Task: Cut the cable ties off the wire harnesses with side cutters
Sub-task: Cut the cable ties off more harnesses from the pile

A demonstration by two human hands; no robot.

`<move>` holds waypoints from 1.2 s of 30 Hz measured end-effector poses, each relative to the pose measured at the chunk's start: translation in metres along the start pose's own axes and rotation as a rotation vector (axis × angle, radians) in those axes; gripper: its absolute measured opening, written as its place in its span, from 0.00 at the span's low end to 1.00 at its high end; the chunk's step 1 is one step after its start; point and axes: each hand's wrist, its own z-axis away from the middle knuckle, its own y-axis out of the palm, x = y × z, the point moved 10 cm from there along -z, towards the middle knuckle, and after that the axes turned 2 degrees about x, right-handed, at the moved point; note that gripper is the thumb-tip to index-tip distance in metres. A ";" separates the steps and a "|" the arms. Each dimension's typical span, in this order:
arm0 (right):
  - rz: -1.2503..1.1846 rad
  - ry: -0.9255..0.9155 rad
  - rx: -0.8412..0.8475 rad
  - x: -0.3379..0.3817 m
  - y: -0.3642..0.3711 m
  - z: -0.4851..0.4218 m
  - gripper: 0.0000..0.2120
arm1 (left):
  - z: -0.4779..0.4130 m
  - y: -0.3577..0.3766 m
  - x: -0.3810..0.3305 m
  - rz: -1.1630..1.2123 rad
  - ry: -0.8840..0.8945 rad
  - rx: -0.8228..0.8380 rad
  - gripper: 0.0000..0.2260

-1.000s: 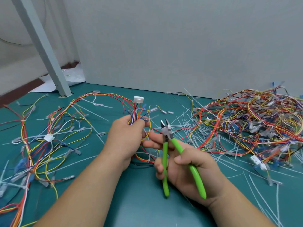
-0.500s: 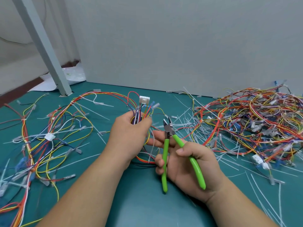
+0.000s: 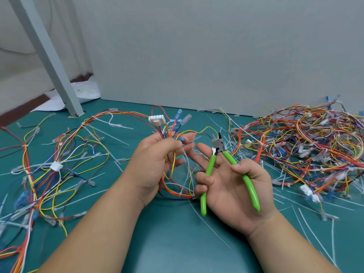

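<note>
My left hand (image 3: 152,164) grips a wire harness (image 3: 171,134) of red, yellow and blue wires just below its white connector (image 3: 157,119), which points up. My right hand (image 3: 234,186) holds green-handled side cutters (image 3: 228,168) palm up, thumb over the right handle and two fingers curled on the left handle. The cutter jaws (image 3: 216,140) stand slightly apart to the right of the harness, touching nothing. My right forefinger reaches toward the wires. A white cable tie (image 3: 187,162) hangs from the bundle between my hands.
A big heap of harnesses (image 3: 299,142) lies at the right on the green mat (image 3: 177,233). More loose harnesses (image 3: 59,154) spread at the left. Cut white ties (image 3: 315,229) litter the mat. A grey post (image 3: 51,60) stands at the back left before a grey wall.
My left hand has lifted the harness and turned it, so the connector stands higher. My right hand has opened out palm up, the cutters moving right and away from the bundle.
</note>
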 end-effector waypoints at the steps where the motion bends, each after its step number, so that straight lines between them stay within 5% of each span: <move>1: 0.014 -0.012 0.005 0.001 0.001 0.000 0.43 | 0.000 0.004 0.001 -0.002 -0.004 0.036 0.12; 6: 0.112 -0.121 -0.084 0.013 -0.008 0.003 0.46 | -0.001 -0.017 0.012 -0.145 -0.107 -0.141 0.11; 12: 0.129 -0.191 -0.089 0.033 -0.004 0.009 0.44 | 0.011 -0.069 -0.030 -0.824 -0.022 -0.484 0.38; 16: 0.133 -0.215 -0.093 0.041 -0.006 0.014 0.42 | 0.027 -0.084 -0.070 -1.263 0.125 -0.680 0.38; 19: 0.132 -0.228 -0.112 0.043 -0.008 0.014 0.42 | 0.038 -0.105 -0.086 -1.219 0.161 -0.834 0.32; 21: 0.144 -0.231 -0.129 0.043 -0.009 0.014 0.42 | 0.050 -0.098 -0.104 -1.123 0.400 -0.910 0.23; 23: 0.176 -0.222 -0.146 0.042 -0.009 0.014 0.44 | 0.065 -0.058 -0.119 -1.078 0.772 -0.842 0.15; 25: 0.217 -0.209 -0.157 0.038 -0.009 0.013 0.46 | 0.064 -0.014 -0.109 -1.015 0.940 -0.570 0.11; 28: 0.268 -0.197 -0.155 0.035 -0.008 0.012 0.49 | 0.044 0.030 -0.076 -0.992 0.803 -0.178 0.19; 30: 0.303 -0.179 -0.139 0.031 -0.006 0.012 0.50 | 0.034 0.037 -0.056 -1.057 0.688 -0.068 0.24; 33: 0.359 -0.156 -0.119 0.024 -0.004 0.011 0.50 | 0.024 0.030 -0.044 -1.148 0.605 -0.036 0.25; 36: 0.367 -0.158 -0.114 0.023 -0.003 0.011 0.44 | 0.021 0.018 -0.043 -1.090 0.549 -0.092 0.13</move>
